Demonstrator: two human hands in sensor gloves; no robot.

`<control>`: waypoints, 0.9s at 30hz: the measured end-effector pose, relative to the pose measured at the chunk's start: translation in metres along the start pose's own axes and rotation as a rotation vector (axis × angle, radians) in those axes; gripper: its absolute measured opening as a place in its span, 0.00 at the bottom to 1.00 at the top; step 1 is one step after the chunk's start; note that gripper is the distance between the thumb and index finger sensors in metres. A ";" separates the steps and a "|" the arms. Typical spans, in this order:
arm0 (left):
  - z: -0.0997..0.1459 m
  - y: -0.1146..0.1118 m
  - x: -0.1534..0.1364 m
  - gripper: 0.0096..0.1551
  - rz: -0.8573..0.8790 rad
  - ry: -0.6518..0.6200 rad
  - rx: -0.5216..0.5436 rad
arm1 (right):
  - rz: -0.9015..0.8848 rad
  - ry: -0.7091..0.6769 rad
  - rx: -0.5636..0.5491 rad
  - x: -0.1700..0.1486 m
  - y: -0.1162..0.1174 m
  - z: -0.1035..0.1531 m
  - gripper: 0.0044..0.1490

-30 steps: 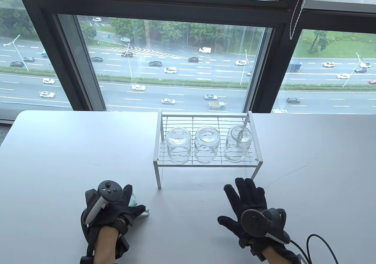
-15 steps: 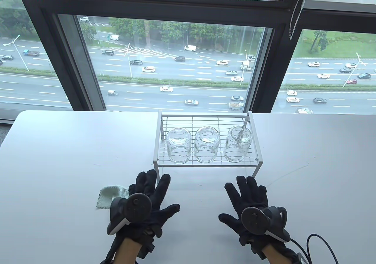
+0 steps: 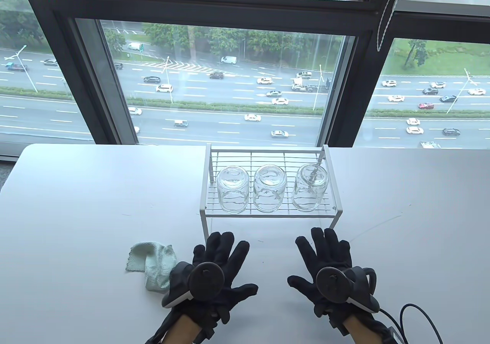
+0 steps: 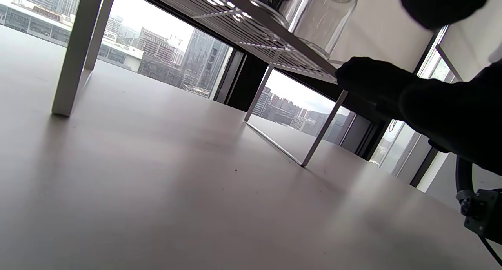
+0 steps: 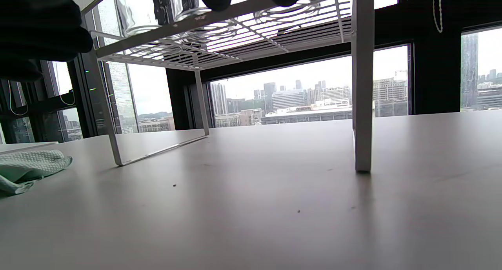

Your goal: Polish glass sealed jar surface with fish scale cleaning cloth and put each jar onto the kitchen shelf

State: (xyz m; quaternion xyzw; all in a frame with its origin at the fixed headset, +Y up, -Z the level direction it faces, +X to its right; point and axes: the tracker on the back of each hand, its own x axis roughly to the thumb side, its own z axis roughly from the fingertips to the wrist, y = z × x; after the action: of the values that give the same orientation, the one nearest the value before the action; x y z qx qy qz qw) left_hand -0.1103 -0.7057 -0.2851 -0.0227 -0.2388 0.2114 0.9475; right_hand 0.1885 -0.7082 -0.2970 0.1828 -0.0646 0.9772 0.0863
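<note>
Three clear glass jars stand upside down in a row on the white wire kitchen shelf point(image 3: 206, 210): the left jar point(image 3: 232, 189), the middle jar point(image 3: 269, 188) and the right jar point(image 3: 310, 187). A pale green fish scale cloth point(image 3: 155, 263) lies crumpled on the table, just left of my left hand point(image 3: 218, 261). Both hands lie flat with spread fingers in front of the shelf, holding nothing; my right hand point(image 3: 325, 258) is below the shelf's right end. The right wrist view shows the cloth point(image 5: 27, 168) at its left edge and the shelf point(image 5: 362, 105) from below.
The white table point(image 3: 76, 206) runs up to a large window behind the shelf. A black cable point(image 3: 417, 313) trails from my right wrist at the bottom right. A blind cord point(image 3: 384, 18) hangs at the upper right.
My left hand let go of the cloth, opened out and slid right to rest in front of the shelf. The cloth now lies uncovered. My right hand barely moved.
</note>
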 end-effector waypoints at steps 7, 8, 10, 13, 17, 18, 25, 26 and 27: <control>0.000 -0.001 0.000 0.58 -0.003 -0.002 0.004 | 0.008 0.015 0.013 -0.005 0.001 0.000 0.60; 0.000 -0.001 0.000 0.58 -0.006 -0.003 0.004 | 0.008 0.016 0.011 -0.005 0.000 0.000 0.60; 0.000 -0.001 0.001 0.58 -0.010 -0.006 0.005 | 0.007 0.016 0.009 -0.005 0.000 0.001 0.59; -0.001 -0.002 0.001 0.58 -0.019 -0.007 0.002 | 0.005 0.011 0.008 -0.003 0.000 0.001 0.60; -0.001 -0.002 0.002 0.58 -0.028 -0.009 0.003 | 0.005 0.008 0.015 -0.002 0.001 0.002 0.59; -0.001 -0.002 0.002 0.58 -0.027 -0.009 0.005 | 0.006 0.008 0.016 -0.002 0.001 0.002 0.59; -0.001 -0.003 0.002 0.57 -0.022 -0.004 0.005 | 0.009 0.015 0.032 -0.001 0.002 0.002 0.60; -0.001 -0.003 0.002 0.57 -0.021 -0.003 0.004 | 0.010 0.016 0.034 -0.001 0.002 0.002 0.60; -0.001 -0.003 0.002 0.57 -0.022 0.000 0.000 | 0.011 0.017 0.038 -0.001 0.002 0.002 0.60</control>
State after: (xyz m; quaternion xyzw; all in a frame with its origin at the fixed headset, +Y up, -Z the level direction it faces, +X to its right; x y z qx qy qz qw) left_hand -0.1075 -0.7077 -0.2847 -0.0199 -0.2391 0.2011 0.9497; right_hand 0.1899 -0.7106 -0.2952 0.1759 -0.0460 0.9802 0.0782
